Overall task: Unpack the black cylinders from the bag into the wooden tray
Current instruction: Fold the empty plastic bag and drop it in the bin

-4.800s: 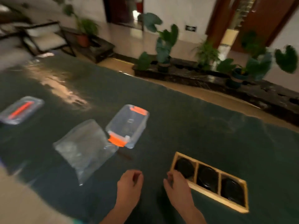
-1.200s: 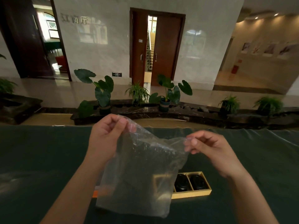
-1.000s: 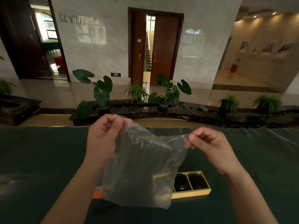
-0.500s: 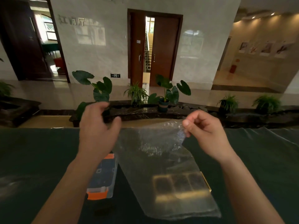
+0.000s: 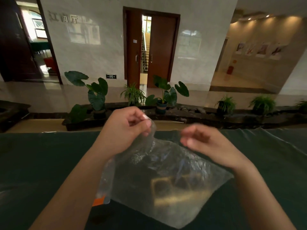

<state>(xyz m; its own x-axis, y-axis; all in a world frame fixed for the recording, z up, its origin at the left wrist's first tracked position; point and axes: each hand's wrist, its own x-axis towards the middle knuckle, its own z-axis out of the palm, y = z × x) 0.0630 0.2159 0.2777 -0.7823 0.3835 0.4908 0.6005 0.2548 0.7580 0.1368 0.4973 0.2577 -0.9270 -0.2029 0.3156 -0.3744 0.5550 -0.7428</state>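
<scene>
I hold the clear plastic bag (image 5: 132, 180) up over the dark green table. My left hand (image 5: 123, 130) pinches its upper left corner. My right hand (image 5: 204, 143), blurred by motion, has its fingers curled at the bag's upper right edge. The bag looks empty and hangs spread between both hands. Through the plastic the wooden tray (image 5: 156, 184) shows dimly on the table, with dark shapes in its compartments. The cylinders cannot be made out clearly.
The orange end of a clear plastic box (image 5: 99, 200) peeks out beside my left forearm, mostly hidden by arm and bag. Green cloth (image 5: 41, 155) covers the table. Potted plants (image 5: 164, 97) line a low stone ledge beyond the far edge.
Half a second ago my left hand was off the bag with fingers apart; now it pinches the bag's corner. The bag has swung lower and covers the tray and most of the box.
</scene>
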